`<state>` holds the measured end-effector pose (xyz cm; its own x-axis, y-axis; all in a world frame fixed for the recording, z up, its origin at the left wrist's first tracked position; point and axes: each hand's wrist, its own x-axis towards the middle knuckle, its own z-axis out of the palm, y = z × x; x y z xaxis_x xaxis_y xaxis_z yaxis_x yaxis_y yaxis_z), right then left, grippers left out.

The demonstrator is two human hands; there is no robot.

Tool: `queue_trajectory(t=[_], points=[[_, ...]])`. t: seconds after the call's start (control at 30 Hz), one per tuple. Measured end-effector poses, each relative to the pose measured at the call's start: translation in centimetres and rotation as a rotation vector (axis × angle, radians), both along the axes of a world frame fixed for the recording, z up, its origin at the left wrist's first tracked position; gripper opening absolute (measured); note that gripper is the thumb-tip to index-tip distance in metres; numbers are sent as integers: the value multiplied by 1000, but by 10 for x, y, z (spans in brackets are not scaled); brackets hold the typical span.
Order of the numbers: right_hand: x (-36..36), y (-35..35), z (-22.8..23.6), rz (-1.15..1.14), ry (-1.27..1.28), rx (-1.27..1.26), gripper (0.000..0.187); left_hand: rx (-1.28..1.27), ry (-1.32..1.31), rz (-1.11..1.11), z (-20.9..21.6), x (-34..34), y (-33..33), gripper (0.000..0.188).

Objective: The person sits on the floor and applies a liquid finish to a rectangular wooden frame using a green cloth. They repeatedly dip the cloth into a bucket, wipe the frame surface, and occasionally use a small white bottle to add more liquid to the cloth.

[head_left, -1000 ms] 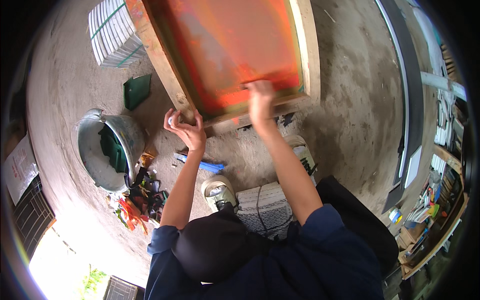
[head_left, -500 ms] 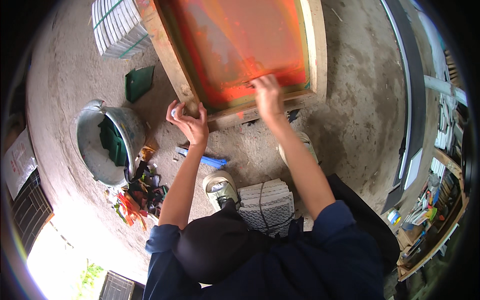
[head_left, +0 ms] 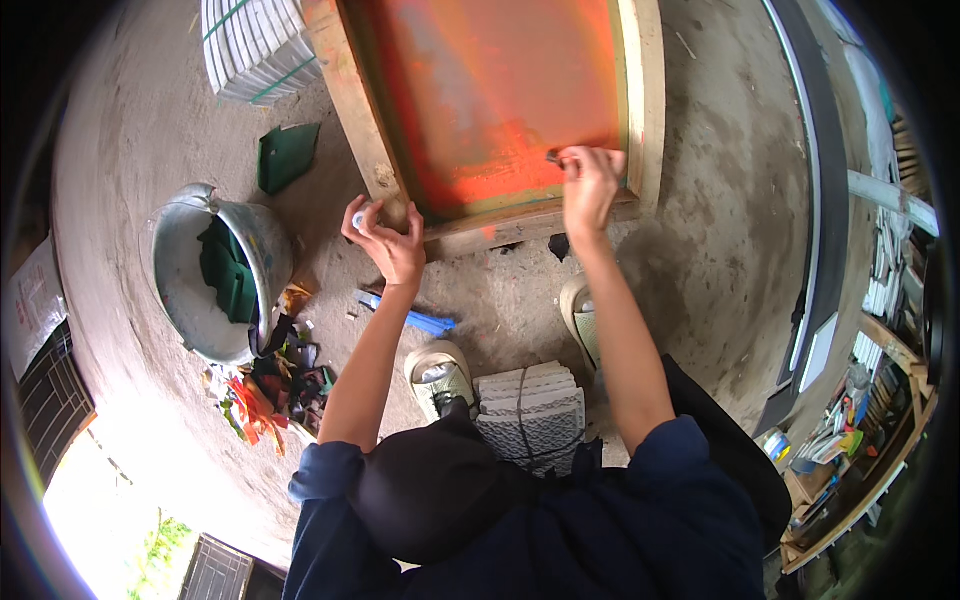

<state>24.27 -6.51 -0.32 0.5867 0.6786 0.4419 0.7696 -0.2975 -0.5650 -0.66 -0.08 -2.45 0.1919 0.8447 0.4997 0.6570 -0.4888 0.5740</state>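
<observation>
A wooden-framed screen (head_left: 648,100) with orange-stained mesh (head_left: 500,100) lies ahead of me. My left hand (head_left: 390,240) rests at its near left corner, fingers curled, a small white round-ended object (head_left: 359,219) between them. Its kind is unclear. Over the near right part of the mesh, my right hand (head_left: 592,190) pinches a small dark piece (head_left: 553,157), too small and blurred to name. Brighter orange smears mark the mesh close to that hand.
A grey bucket (head_left: 275,240) with green scraps lies tipped at left, beside colourful scraps (head_left: 260,410). A blue-handled cutter (head_left: 428,323) lies near my left forearm. Bound white stacks stand at far left (head_left: 258,50) and between my feet (head_left: 530,415). Cluttered shelving (head_left: 880,430) is at right.
My right hand has moved to the right across the mesh with the dark piece. My left hand stays at the frame corner. The whole view has shifted slightly.
</observation>
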Motion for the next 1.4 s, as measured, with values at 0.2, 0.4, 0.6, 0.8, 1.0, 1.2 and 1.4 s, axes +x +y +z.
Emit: queue_trajectory(t=[0.2,0.4,0.6,0.8,1.0,1.2,1.4], points=[[-16,-8,14,-71,13,-69,19,-49,-55,32,3,-2,-1,57],[-49,3,-16,-146,325,-14,14,-34,36,20,17,4,-3,57],[-17,-6,-13,277,-104,-178,12,-57,22,12,15,0,-2,57],[-57,10,-16,-8,62,-42,15,-33,39,65,12,5,-3,56],[-11,2,1,161,-168,-190,20,-45,6,33,10,-1,-1,56],[-61,6,-6,178,59,-97,15,-17,28,8,2,-5,1,57],[30,-4,10,-65,-202,-169,16,-35,24,17,3,-4,-1,54]])
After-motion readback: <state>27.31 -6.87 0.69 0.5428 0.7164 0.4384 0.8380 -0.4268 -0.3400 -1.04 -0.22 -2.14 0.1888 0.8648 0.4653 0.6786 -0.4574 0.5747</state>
